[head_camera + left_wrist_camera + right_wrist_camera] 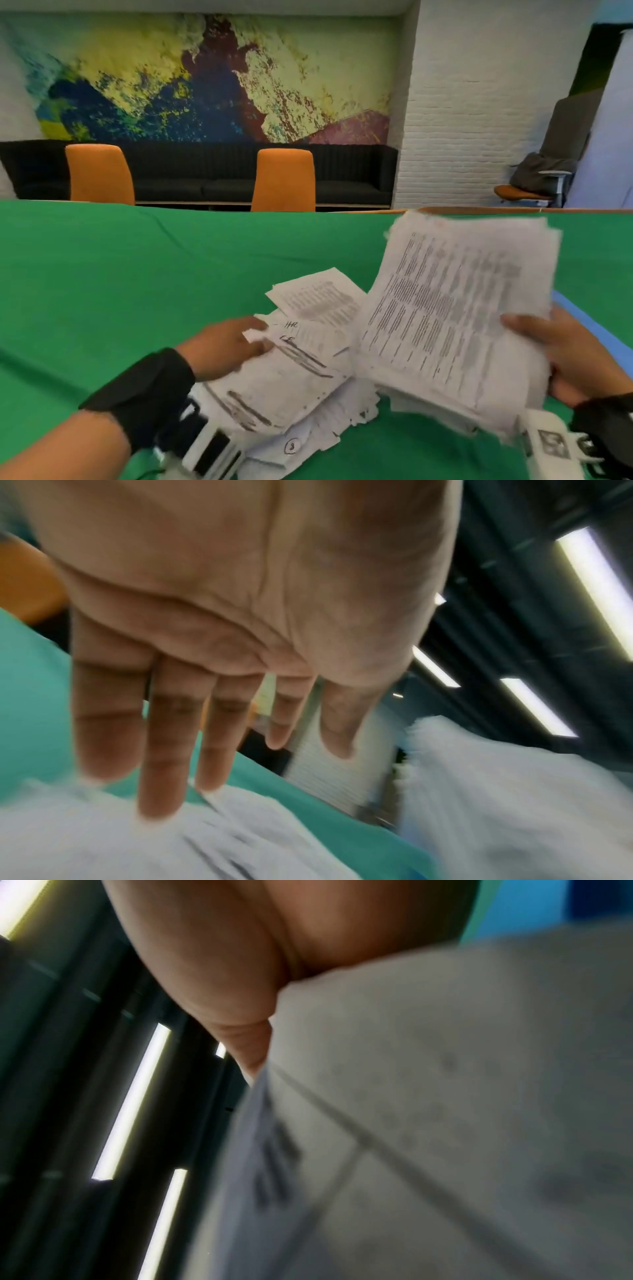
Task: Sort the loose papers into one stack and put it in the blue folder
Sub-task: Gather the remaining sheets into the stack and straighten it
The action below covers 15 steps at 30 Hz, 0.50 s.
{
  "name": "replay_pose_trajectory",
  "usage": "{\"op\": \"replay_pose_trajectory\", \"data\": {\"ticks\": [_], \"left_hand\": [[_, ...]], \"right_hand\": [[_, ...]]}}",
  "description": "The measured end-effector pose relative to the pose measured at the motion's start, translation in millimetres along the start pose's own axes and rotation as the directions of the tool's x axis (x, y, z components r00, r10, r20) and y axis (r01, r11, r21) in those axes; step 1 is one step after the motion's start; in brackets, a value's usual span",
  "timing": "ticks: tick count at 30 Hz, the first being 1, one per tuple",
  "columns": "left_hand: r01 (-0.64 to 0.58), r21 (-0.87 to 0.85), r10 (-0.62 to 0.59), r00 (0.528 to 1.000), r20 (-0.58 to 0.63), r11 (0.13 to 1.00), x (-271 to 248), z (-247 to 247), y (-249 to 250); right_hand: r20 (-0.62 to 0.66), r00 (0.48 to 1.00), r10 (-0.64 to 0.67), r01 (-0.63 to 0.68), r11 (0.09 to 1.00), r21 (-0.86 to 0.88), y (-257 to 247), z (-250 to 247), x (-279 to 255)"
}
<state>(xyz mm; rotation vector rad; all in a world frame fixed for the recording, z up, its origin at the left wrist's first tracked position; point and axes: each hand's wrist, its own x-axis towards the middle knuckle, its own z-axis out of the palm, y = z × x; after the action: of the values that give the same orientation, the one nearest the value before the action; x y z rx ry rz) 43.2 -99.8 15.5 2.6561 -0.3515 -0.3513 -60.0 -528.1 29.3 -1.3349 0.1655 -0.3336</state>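
Observation:
A thick stack of printed white papers is lifted off the table and tilted up; my right hand grips its right edge, thumb on top. In the right wrist view the stack fills the frame beside my palm. Loose papers lie scattered on the green cloth at centre. My left hand reaches over them with straight fingers, fingertips touching the top sheet. A strip of the blue folder shows behind my right hand, mostly hidden.
A green cloth covers the table. Two orange chairs stand at its far side before a black sofa. Another chair with a grey cover is at the back right.

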Motion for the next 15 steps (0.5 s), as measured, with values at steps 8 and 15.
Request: {"op": "replay_pose_trajectory", "data": {"ticks": [8,15], "left_hand": [[0.357,-0.021,-0.357,0.930,-0.087,0.934,35.8,10.2,-86.4],[0.344,0.097,-0.340,0.939,-0.058,0.934,37.0,33.5,-64.2]], "right_hand": [[0.270,0.962,-0.049,-0.087,0.878,0.471,-14.5,52.6,21.1],[0.303,0.902,0.309,-0.354,0.930,0.105,96.5,100.1,4.2]]}}
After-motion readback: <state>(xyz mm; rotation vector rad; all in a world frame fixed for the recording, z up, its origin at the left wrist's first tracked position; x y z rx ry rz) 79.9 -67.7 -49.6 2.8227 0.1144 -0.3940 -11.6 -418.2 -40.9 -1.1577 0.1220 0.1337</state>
